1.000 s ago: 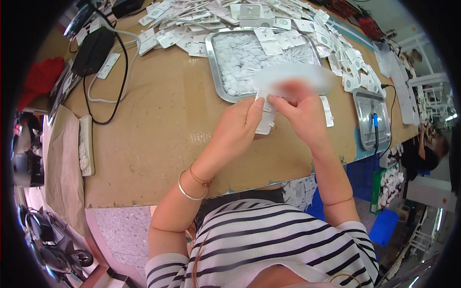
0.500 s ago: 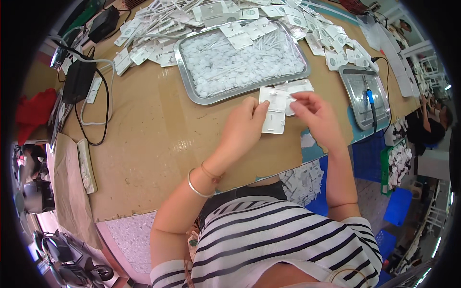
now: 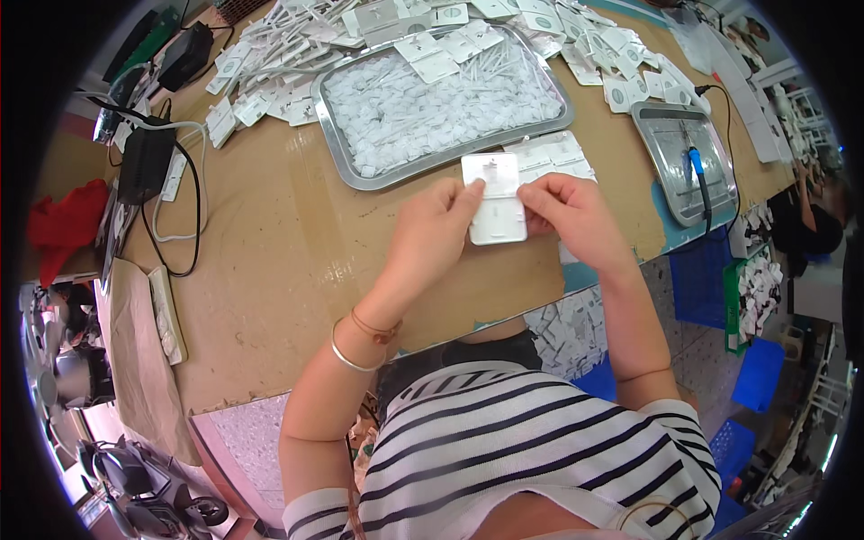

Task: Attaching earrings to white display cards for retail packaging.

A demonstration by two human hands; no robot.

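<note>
A flat white two-panel plastic case (image 3: pixel 498 216), folded out along a middle seam, is held between both my hands just above the table. My left hand (image 3: pixel 432 225) pinches its left edge, thumb on top near the seam. On the opposite edge, my right hand (image 3: pixel 580 216) has its thumb and fingers closed at the seam. Further white panels (image 3: pixel 551 155) lie right behind it, against the tray. That metal tray (image 3: pixel 405 172) holds many small white plastic pieces and thin white sticks, with a few white cases resting on its far side.
Heaped white cases (image 3: pixel 297 54) line the back of the cardboard-covered table (image 3: pixel 270 297). At the right, a smaller metal tray (image 3: pixel 666 184) carries a blue-and-black corded pen-like tool (image 3: pixel 697 166). Black power adapters (image 3: pixel 144 157) and cables lie at the left. A person (image 3: pixel 805 216) sits far right.
My right hand has come in to the case's right edge and closed on it. The case has shifted slightly left and turned more upright in view.
</note>
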